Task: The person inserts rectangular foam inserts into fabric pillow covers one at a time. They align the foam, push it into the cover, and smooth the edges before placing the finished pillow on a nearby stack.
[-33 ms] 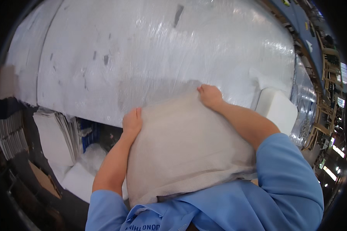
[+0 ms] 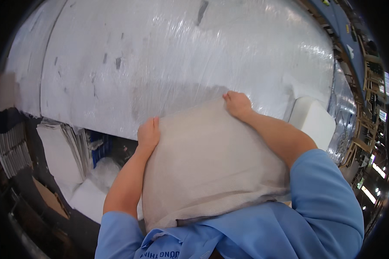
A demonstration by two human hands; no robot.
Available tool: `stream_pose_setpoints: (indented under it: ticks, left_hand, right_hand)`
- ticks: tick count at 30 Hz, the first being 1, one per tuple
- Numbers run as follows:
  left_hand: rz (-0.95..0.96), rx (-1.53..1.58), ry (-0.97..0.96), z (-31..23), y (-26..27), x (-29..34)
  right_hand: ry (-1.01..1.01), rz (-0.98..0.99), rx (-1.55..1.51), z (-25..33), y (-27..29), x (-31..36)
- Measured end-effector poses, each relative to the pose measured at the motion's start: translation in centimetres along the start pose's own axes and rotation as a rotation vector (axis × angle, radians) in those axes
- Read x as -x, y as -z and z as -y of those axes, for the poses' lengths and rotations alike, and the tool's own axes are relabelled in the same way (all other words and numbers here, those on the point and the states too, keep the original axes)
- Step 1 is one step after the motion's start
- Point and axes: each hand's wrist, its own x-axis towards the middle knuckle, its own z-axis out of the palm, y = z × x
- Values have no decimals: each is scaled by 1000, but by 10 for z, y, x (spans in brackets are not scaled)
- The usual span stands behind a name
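Light blue shirt [image 2: 255, 228], short left sleeve [image 2: 119, 233], matching right sleeve [image 2: 326, 194], soft creases in the cloth, dark blue lettering [image 2: 162, 255] in front, bare left hand [image 2: 148, 134], bare right hand [image 2: 237, 105]

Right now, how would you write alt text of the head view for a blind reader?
A person's left hand and right hand hold the far corners of a beige fabric piece, close to a blue shirt. Beyond lies a plastic-wrapped surface.

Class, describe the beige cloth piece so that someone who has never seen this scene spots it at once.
Start at the large, shiny plastic-covered surface filling the upper picture. At its near edge, the left hand and right hand hold the beige cloth piece by its far corners. Its dull beige colour sets it apart from the white block to its right.
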Motion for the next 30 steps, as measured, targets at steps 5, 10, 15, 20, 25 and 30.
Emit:
stream_pose_setpoints:
  ticks: [5, 10, 15, 20, 25, 30]
  left_hand:
    - [65, -92, 30, -6, -6, -18]
    - [47, 17, 49, -11, 21, -19]
    - [175, -13, 105, -19, 40, 2]
    - [219, -84, 94, -45, 27, 2]
    - [182, -115, 28, -32, 14, -15]
    - [205, -102, 13, -34, 7, -23]
  right_hand:
    - [52, 19, 52, -3, -12, -21]
    - [157, -41, 41, -25, -8, -20]
    - [66, 91, -61, 0, 12, 6]
    - [131, -68, 53, -5, -8, 4]
    - [214, -69, 13, 0, -12, -14]
    - [232, -98, 113, -5, -16, -21]
